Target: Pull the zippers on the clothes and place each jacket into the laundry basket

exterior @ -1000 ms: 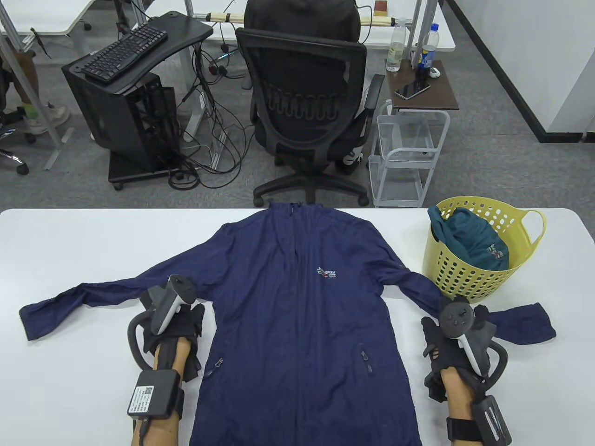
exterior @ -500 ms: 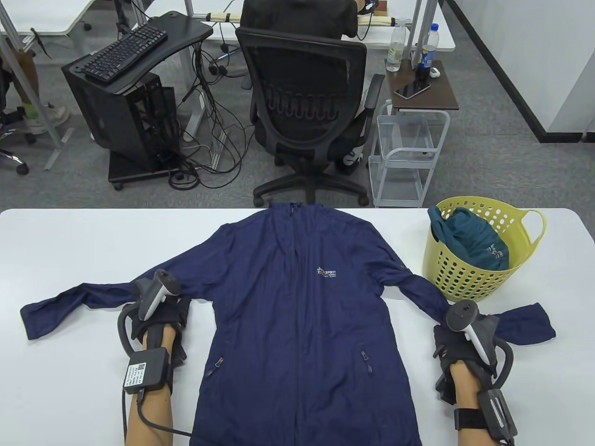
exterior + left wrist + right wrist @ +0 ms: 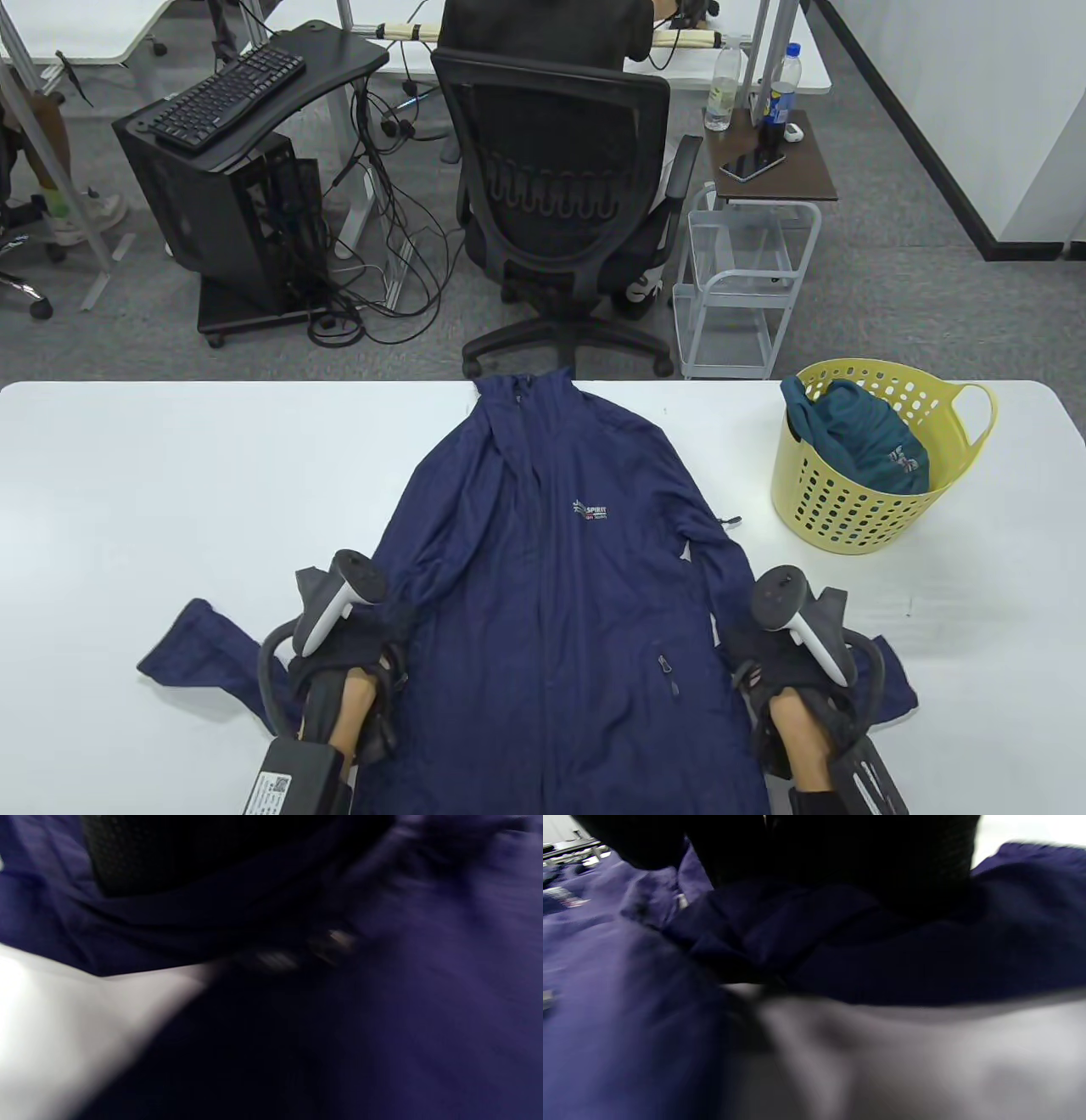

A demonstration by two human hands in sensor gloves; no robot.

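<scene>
A navy jacket (image 3: 560, 594), zipped up with its front facing up, lies along the middle of the white table (image 3: 170, 475). My left hand (image 3: 352, 658) grips its left sleeve (image 3: 199, 649) against the jacket's side. My right hand (image 3: 768, 658) grips the right sleeve (image 3: 895, 688) at the other side. In the blurred left wrist view a gloved finger (image 3: 191, 853) lies over bunched navy fabric (image 3: 424, 1005). The right wrist view shows the same, with the glove (image 3: 861, 853) on folds of cloth (image 3: 606, 1005). The yellow laundry basket (image 3: 857, 518) stands at the right and holds a teal jacket (image 3: 857, 441).
Beyond the table's far edge a person sits in a black office chair (image 3: 560, 195), with a white wire cart (image 3: 747, 280) beside it. The basket stands about a hand's width from my right hand. White tabletop (image 3: 925, 1060) shows under the right sleeve.
Both hands have drawn the sleeves in from their spread position toward the jacket's sides and the near edge. The jacket's shoulders have narrowed and its collar has shifted slightly.
</scene>
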